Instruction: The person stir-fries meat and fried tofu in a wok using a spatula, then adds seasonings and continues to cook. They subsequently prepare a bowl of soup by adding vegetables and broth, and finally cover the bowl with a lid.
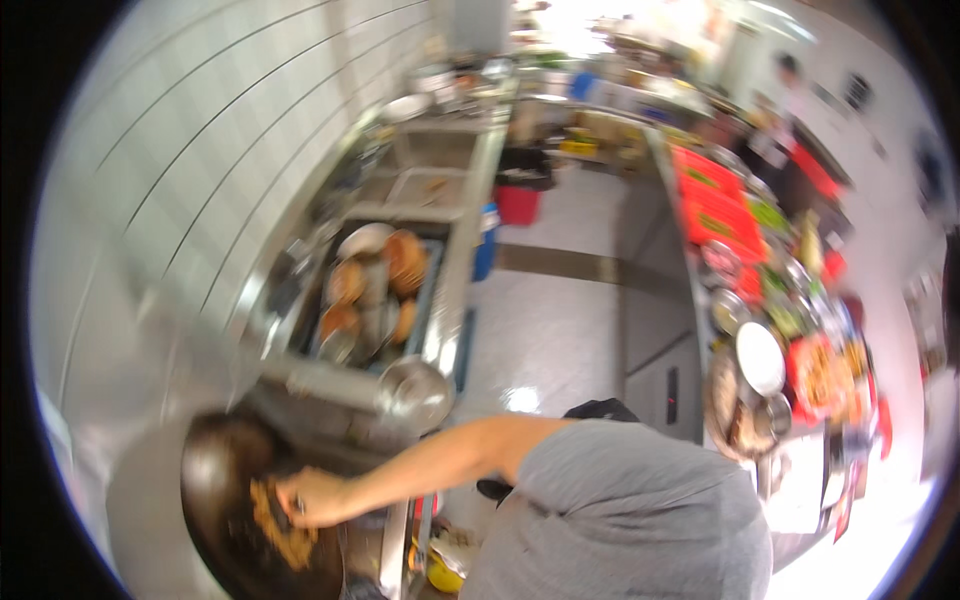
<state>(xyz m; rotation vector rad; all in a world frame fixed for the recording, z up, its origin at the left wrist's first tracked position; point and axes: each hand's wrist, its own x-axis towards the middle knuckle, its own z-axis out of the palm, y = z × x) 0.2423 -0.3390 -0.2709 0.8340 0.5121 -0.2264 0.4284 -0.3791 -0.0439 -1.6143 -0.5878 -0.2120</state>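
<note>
My right hand point(311, 496) is closed around the handle of a cooking utensil point(299, 505). A short bit of the handle shows at the fist; the rest is hidden or too blurred to make out. The hand is over a large dark wok point(217, 469), where a patch of browned food point(286, 534) lies below and beside my fingers. My bare right forearm reaches leftward across the stove edge from a grey short sleeve. My left hand is out of view. A dark thing point(364, 589) at the bottom edge, near the wok's rim, is too blurred to name.
A metal bowl point(415, 391) stands on the counter corner beyond my arm. Behind it, a recessed well point(375, 300) holds several round containers. Across the aisle, a counter carries red baskets point(716, 206) and a white bowl point(760, 358). Another person point(776, 124) stands far back.
</note>
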